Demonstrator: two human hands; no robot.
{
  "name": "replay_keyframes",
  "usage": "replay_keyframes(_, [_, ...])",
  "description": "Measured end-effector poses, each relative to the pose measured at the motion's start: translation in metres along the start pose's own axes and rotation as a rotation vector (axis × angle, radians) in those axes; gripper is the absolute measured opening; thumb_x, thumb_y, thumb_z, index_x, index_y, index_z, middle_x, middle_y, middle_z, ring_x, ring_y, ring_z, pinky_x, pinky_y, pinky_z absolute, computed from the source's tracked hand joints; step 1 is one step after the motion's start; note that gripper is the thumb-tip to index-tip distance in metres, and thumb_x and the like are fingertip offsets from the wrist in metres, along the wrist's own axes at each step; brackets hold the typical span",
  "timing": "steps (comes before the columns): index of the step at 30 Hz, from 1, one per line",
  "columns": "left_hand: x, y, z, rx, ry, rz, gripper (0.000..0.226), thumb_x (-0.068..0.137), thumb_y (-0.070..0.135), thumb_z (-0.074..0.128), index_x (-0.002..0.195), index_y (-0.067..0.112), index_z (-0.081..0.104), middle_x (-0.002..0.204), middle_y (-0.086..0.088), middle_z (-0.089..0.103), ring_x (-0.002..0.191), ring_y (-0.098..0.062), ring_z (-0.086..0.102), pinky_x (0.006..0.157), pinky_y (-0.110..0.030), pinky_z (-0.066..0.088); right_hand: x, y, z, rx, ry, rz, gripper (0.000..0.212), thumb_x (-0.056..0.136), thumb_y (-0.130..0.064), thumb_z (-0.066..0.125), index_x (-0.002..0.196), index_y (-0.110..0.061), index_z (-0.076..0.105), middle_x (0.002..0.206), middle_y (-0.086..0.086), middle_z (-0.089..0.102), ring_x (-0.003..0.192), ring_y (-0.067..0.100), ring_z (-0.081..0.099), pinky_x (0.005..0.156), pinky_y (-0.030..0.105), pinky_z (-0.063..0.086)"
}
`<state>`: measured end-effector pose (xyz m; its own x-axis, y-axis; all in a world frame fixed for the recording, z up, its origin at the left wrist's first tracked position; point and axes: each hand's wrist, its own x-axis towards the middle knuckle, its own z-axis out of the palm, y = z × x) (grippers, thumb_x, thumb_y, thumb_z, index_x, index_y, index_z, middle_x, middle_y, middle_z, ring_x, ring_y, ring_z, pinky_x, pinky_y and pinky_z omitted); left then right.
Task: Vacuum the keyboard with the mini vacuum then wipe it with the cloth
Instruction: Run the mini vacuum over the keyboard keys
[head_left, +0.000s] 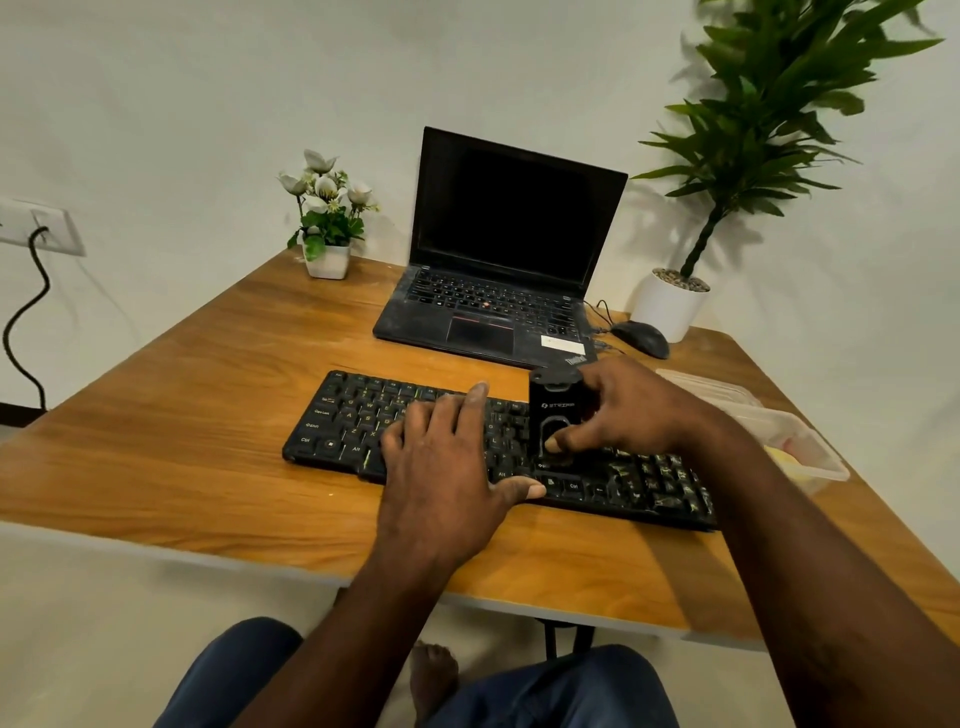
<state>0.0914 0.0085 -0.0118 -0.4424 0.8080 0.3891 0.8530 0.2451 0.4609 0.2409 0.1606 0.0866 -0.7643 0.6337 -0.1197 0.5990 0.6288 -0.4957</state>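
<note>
Looking down past a pale wall (208, 78) onto a wooden desk (182, 441) set cornerwise to the view, with pale floor (104, 623) below its near edge. Rising at the far right, a tall leafy plant (769, 104) in a white pot (667, 306). Standing open at the far middle, a black laptop (509, 218), screen dark, with a black mouse (641, 338) just beside its right corner.

Lying nearer, a black keyboard (343, 415), long axis running left to right, roughly parallel to the desk's near edge, left end a little farther off than the right.

Resting flat on the middle keys, the left grip (447, 483): fingers straight and spread, thumb along the near edge, holding nothing.

Closing round the mini vacuum (553, 410), the right grip (634, 405): thumb pressed on the front face, fingers curled round the right side.

Standing on end on the keys right of centre, that black vacuum, long axis about upright, printed face toward the camera; lower end hidden against the dark keys.

Sitting beyond the keyboard's right end, a clear plastic box (795, 436), contents blurred. Standing at the far left corner, white flowers (327, 218) in a small pot. Hanging from a wall socket (41, 226), a black cable (26, 322).
</note>
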Motion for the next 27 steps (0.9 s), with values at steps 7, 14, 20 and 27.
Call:
replay_keyframes(7, [-0.001, 0.0, -0.001, 0.005, -0.008, 0.002, 0.113, 0.076, 0.088, 0.054, 0.162, 0.031, 0.008, 0.158, 0.008, 0.031, 0.143, -0.018, 0.023, 0.12, -0.044, 0.02, 0.02, -0.003, -0.001, -0.171, 0.22, -0.024, 0.034, 0.075, -0.034, 0.089, 0.104, -0.03, 0.071, 0.097, -0.012, 0.075, 0.088, 0.009, 0.07, 0.084, 0.044, 0.06])
replay_keyframes(14, [0.001, -0.001, 0.001, 0.009, -0.004, 0.009, 0.109, 0.077, 0.087, 0.054, 0.161, 0.032, 0.015, 0.158, 0.008, 0.033, 0.144, -0.019, 0.024, 0.119, -0.045, 0.022, 0.029, -0.012, -0.004, -0.228, 0.1, -0.009, 0.028, 0.076, -0.031, 0.089, 0.094, -0.033, 0.067, 0.09, -0.01, 0.072, 0.083, 0.01, 0.067, 0.076, 0.034, 0.055])
replay_keyframes(20, [0.001, -0.001, 0.002, 0.017, -0.009, 0.01, 0.102, 0.077, 0.088, 0.054, 0.159, 0.036, 0.022, 0.156, 0.009, 0.034, 0.142, -0.019, 0.025, 0.119, -0.046, 0.024, 0.039, -0.009, 0.002, -0.169, 0.174, -0.018, 0.04, 0.075, -0.033, 0.089, 0.11, -0.027, 0.071, 0.102, -0.011, 0.074, 0.096, 0.011, 0.068, 0.091, 0.045, 0.057])
replay_keyframes(27, [0.001, -0.002, -0.001, 0.036, -0.022, 0.025, 0.08, 0.076, 0.089, 0.053, 0.142, 0.044, 0.049, 0.145, 0.015, 0.04, 0.136, -0.015, 0.029, 0.117, -0.044, 0.027, 0.046, -0.006, 0.002, -0.19, 0.298, -0.027, 0.041, 0.076, -0.034, 0.089, 0.112, -0.027, 0.069, 0.103, -0.007, 0.074, 0.093, 0.013, 0.069, 0.085, 0.04, 0.059])
